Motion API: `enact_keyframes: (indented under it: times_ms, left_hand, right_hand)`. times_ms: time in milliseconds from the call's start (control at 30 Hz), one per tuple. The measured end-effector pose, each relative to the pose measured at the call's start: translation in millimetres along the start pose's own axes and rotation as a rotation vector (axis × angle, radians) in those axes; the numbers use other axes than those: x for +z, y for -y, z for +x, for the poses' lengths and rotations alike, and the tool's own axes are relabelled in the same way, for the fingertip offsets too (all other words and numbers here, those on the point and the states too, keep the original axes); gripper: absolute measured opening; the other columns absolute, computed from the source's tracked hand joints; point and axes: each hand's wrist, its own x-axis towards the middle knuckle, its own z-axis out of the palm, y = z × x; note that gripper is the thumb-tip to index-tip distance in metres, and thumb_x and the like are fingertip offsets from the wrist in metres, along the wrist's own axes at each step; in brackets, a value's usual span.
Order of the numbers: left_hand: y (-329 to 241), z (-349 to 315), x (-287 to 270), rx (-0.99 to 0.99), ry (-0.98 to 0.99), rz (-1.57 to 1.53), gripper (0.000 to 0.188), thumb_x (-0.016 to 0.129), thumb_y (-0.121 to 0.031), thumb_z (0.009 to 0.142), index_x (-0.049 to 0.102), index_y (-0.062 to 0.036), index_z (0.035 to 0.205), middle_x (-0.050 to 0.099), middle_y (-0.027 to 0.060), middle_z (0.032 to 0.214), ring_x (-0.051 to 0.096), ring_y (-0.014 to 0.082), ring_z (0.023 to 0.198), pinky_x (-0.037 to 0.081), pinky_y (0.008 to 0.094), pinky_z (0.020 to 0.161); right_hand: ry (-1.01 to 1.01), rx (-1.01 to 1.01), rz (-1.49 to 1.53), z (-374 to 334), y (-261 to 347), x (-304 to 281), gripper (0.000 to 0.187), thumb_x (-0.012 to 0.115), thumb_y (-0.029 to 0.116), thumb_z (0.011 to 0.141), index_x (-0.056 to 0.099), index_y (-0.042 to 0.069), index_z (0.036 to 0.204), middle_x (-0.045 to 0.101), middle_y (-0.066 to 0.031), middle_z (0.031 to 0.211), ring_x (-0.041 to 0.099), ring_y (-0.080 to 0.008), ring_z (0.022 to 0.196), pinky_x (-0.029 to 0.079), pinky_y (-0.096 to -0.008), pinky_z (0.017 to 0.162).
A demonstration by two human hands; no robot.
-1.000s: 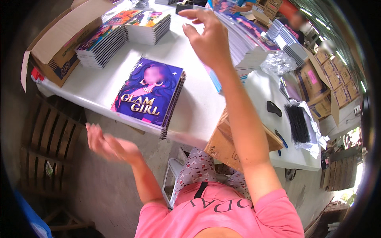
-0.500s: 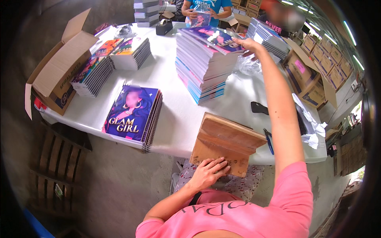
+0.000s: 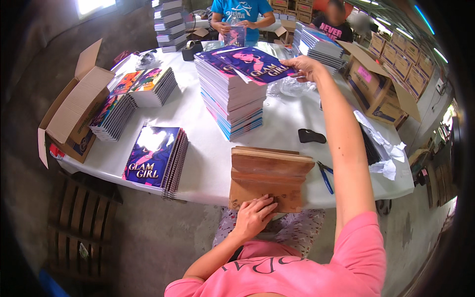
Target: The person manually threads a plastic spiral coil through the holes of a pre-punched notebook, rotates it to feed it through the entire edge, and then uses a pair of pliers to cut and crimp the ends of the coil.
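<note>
My right hand (image 3: 304, 68) pinches the right edge of an unbound notebook (image 3: 262, 64) with a purple illustrated cover. That notebook lies slanted over the top of a tall stack of unbound notebooks (image 3: 232, 106). My left hand (image 3: 255, 216) rests flat, fingers stretched out, on the lower board of a stepped wooden stand (image 3: 267, 171) at the table's near edge. To the left sits a pile of spiral-bound notebooks (image 3: 153, 156) with the same purple cover. Blue-handled pliers (image 3: 325, 176) and a black object (image 3: 311, 136) lie right of the stand.
Open cardboard boxes stand at left (image 3: 74, 111) and right (image 3: 371, 89). Short notebook stacks (image 3: 153, 89) are beside the left box. Crumpled white paper (image 3: 386, 148) lies at the right edge. Across the white table (image 3: 198, 163), a person in a blue shirt (image 3: 242, 15) holds a wrapped notebook.
My right hand has drawn the top notebook partly off the stack and turned it, its right edge raised. My left hand stays on the wooden stand. The whole view has shifted slightly.
</note>
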Motion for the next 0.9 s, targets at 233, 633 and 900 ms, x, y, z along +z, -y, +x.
enact_keyframes:
  times_ms: [233, 633, 900]
  left_hand:
    - [-23.2, 59.3, -34.3, -0.347, -0.042, -0.814, 0.059, 0.068, -0.035, 0.081, 0.047, -0.0074, 0.129, 0.052, 0.0138, 0.125, 0.049, 0.0263, 0.119, 0.038, 0.0351, 0.097]
    - [15.7, 67.4, -67.1, -0.465, -0.591, -1.586, 0.032, 0.057, -0.004, 0.088, 0.049, -0.0056, 0.119, 0.06, 0.0072, 0.111, 0.061, 0.0182, 0.095, 0.05, 0.0328, 0.084]
    - [36.3, 46.2, -108.5, -0.437, -0.094, -0.962, 0.02, 0.067, 0.003, 0.08, 0.058, -0.0013, 0.097, 0.063, 0.004, 0.086, 0.058, 0.012, 0.081, 0.048, 0.0252, 0.072]
  right_hand:
    - [0.114, -0.21, 0.411, -21.7, -43.8, 9.0, 0.033, 0.071, 0.037, 0.08, 0.059, 0.011, 0.095, 0.06, 0.0002, 0.082, 0.055, -0.0104, 0.062, 0.045, -0.0296, 0.055]
    - [-0.324, -0.57, 0.553, -261.8, -184.8, 162.2, 0.069, 0.073, 0.012, 0.078, 0.029, 0.0, 0.129, 0.058, -0.0169, 0.109, 0.058, -0.017, 0.095, 0.043, -0.0295, 0.083]
    - [-0.126, -0.556, 0.212, -273.5, -189.2, 131.9, 0.041, 0.056, -0.007, 0.081, 0.049, 0.001, 0.12, 0.057, -0.0074, 0.1, 0.055, -0.0119, 0.084, 0.043, -0.0232, 0.079]
